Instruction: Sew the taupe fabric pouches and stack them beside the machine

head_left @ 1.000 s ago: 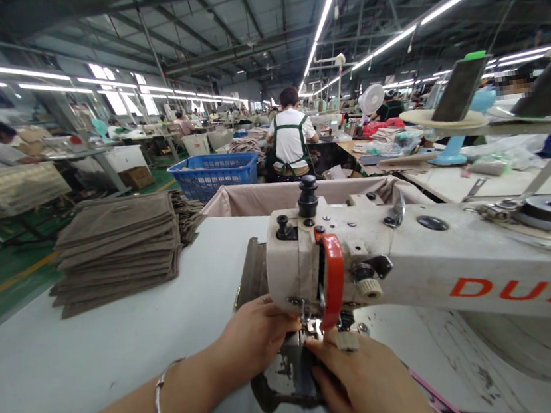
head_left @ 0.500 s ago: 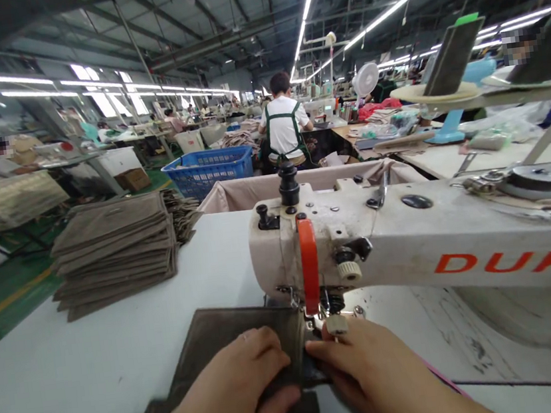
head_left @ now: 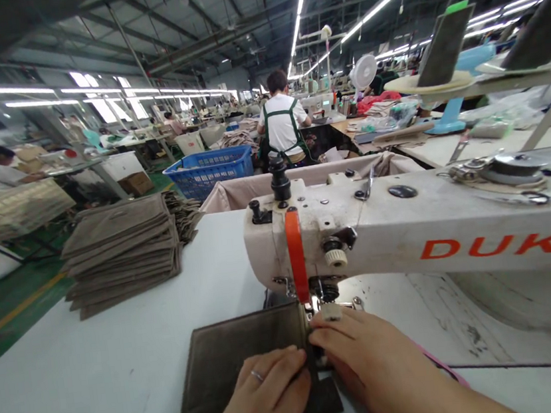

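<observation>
A flat dark grey-brown fabric piece (head_left: 236, 342) lies on the sewing machine's bed, its right edge by the presser foot. My left hand (head_left: 273, 394), with a ring on one finger, rests over its lower right part, fingers bent and closed onto the cloth. At the fabric's right edge my right hand (head_left: 374, 355) is closed, fingertips pressed on the edge just below the needle area. A narrow dark strip (head_left: 326, 398) sticks out below, between the hands. The white sewing machine (head_left: 384, 233) has an orange lever guard (head_left: 296, 257); its needle is hard to make out.
A stack of similar fabric pieces (head_left: 120, 252) stands at the table's left. Behind the machine hangs a pinkish cloth-lined bin (head_left: 233, 188), then a blue basket (head_left: 210, 167). A co-worker (head_left: 282, 122) sits ahead, back turned. Thread cones (head_left: 444, 45) stand at right.
My left hand has shifted right and slightly down, closer to the fabric's right edge. The strip below now lies farther right. My right hand stays at the edge; the view has moved slightly.
</observation>
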Tool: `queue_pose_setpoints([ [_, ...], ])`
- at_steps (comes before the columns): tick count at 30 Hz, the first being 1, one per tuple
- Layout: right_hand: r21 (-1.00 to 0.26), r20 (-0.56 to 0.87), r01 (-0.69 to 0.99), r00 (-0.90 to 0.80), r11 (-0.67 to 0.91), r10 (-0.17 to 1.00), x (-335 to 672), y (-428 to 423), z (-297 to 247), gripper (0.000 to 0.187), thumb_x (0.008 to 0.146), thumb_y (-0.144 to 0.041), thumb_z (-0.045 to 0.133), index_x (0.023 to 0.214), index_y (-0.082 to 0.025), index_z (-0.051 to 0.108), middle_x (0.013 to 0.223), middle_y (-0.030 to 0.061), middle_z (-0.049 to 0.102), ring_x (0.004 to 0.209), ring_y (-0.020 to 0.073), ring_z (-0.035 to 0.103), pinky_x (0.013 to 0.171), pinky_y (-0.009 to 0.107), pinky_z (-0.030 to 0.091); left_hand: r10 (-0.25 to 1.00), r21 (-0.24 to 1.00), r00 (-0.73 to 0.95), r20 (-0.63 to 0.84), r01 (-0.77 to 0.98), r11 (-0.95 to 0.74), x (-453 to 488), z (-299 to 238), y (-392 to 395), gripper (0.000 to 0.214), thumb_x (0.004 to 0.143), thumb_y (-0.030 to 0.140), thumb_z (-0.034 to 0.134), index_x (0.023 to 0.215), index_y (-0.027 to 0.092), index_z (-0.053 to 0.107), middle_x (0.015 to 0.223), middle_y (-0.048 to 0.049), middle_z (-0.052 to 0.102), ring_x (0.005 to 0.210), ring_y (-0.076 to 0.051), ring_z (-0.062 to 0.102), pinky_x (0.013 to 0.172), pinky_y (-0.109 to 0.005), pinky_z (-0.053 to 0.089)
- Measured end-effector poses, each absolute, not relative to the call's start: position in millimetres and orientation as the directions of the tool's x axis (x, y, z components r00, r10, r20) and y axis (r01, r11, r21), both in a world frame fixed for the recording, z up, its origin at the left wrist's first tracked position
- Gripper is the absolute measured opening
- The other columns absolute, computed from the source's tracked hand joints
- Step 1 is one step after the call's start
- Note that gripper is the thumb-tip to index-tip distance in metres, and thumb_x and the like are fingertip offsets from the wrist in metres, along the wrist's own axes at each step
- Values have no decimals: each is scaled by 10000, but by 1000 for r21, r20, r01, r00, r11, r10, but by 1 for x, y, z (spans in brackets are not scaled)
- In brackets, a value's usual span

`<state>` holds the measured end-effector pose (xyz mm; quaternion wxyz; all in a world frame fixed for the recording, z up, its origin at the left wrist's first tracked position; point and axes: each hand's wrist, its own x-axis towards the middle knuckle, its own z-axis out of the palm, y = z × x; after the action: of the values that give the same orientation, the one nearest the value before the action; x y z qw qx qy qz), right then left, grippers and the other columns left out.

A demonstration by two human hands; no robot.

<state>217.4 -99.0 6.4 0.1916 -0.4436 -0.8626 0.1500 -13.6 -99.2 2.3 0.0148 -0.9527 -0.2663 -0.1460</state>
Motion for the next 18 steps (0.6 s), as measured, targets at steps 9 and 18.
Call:
queue_pose_setpoints([
  [9, -365, 308, 676, -561, 640, 768, 219, -103, -2, 375, 785, -40, 552, 1079, -223, 696, 1183, 6, 704, 1005, 174, 635, 962, 335, 487, 410, 83, 745, 526, 435, -896, -10, -40, -96, 421, 1028, 495, 365, 1131, 178, 622, 1087, -73, 720, 996, -212, 656, 954, -332, 496],
  [18, -349, 354, 676, -547, 649, 759, 217, -100, -18, 425, 772, -45, 534, 1137, -212, 673, 1233, 18, 686, 1039, 206, 642, 945, 370, 508, 502, 288, 818, 280, 428, -857, -12, 15, -86, 349, 907, 240, 626, 1251, 202, 582, 1198, -47, 690, 1128, -207, 618, 1084, -340, 439],
])
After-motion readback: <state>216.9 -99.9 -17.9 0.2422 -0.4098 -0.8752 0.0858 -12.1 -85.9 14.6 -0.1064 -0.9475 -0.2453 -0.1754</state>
